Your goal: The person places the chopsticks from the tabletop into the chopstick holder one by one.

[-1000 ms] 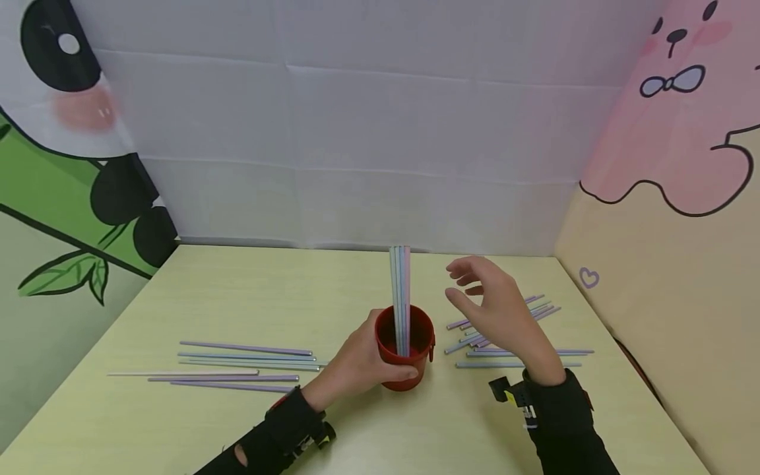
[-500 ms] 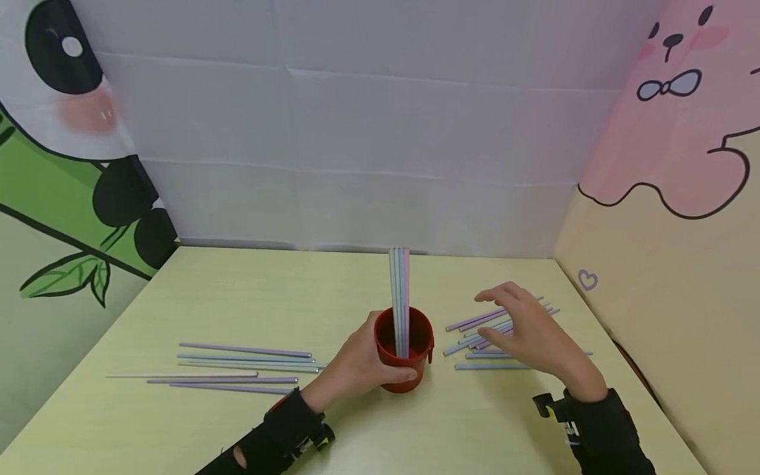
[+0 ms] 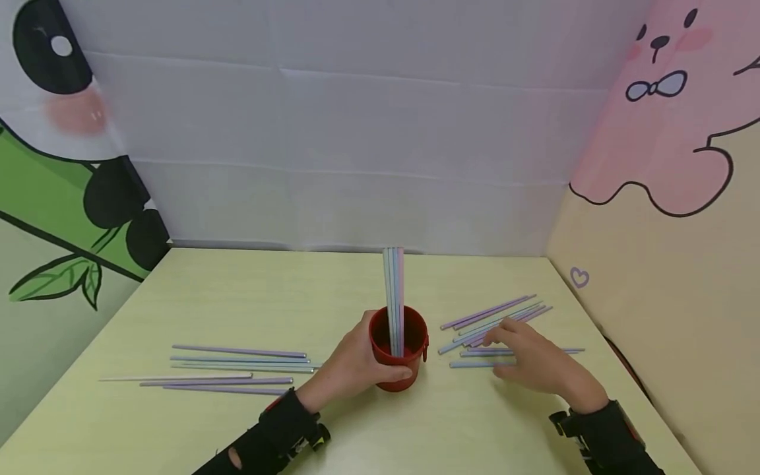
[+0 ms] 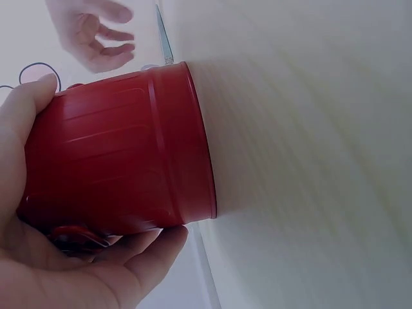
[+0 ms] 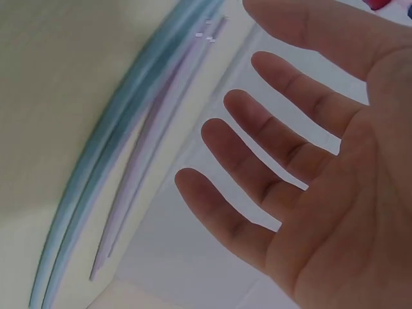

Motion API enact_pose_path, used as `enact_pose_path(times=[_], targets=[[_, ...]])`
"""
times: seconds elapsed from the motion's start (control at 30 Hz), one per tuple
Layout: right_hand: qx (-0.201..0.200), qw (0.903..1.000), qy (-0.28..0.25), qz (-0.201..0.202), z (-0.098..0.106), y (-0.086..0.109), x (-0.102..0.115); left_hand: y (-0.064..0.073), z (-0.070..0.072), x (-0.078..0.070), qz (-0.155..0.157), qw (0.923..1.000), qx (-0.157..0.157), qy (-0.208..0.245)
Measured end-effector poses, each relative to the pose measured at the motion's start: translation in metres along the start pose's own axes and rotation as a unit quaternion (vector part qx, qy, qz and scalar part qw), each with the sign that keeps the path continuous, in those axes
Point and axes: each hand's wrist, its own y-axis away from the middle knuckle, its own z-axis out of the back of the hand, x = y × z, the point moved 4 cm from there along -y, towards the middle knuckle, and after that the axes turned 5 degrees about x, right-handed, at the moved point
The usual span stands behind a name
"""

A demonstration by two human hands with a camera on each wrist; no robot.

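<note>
A small red bucket [image 3: 417,361] stands on the table with a bundle of pastel, straw-like sticks [image 3: 394,290] upright inside. My left hand [image 3: 344,369] grips its side, the thumb across the front; the left wrist view shows fingers wrapped round the red wall [image 4: 122,154]. To the right, my right hand [image 3: 537,359] hovers low over a loose pile of purple and blue sticks [image 3: 488,311]. In the right wrist view its fingers [image 5: 248,174] are spread and relaxed, apart from the blue sticks [image 5: 106,141] beyond them. The hand hides part of the pile.
Another group of purple, blue and white sticks [image 3: 225,390] lies on the table [image 3: 267,290] to the left, close to my left wrist. A pale cloth wall [image 3: 368,132] closes off the back, and a wall with a pink bear [image 3: 665,145] stands at the right.
My right hand has moved right and down, from beside the bucket to low over the right pile. The left hand and bucket stay in place.
</note>
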Motion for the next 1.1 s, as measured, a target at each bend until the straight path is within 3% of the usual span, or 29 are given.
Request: enact_pose_path(times=[0.43,0.5,0.57,0.67,0.73,0.97,1.1], targets=[[0.030,0.9964,0.074,0.027,-0.020,0.004,-0.011,0.001,0.000,0.000,-0.001,0.9999,0.005,0.012],[0.026,0.9964,0.073,0.033,-0.022,0.003,-0.011,0.005,0.003,-0.012,-0.002,0.9998,0.004,0.018],[0.019,0.9966,0.070,0.041,-0.022,0.003,-0.010,0.005,0.004,-0.013,-0.001,0.9998,0.004,0.019],[0.013,0.9967,0.062,0.050,-0.022,0.002,-0.010,0.004,0.003,-0.011,0.007,0.9998,0.006,0.019],[0.013,0.9965,0.060,0.056,-0.021,0.001,-0.010,0.001,0.000,0.001,0.010,0.9999,0.005,0.013],[-0.014,0.9921,0.076,0.099,-0.016,-0.005,-0.009,0.000,0.000,0.003,0.005,1.0000,0.004,0.005],[-0.031,0.9913,0.076,0.104,-0.004,-0.011,-0.006,0.001,0.001,0.003,0.002,1.0000,0.004,0.006]])
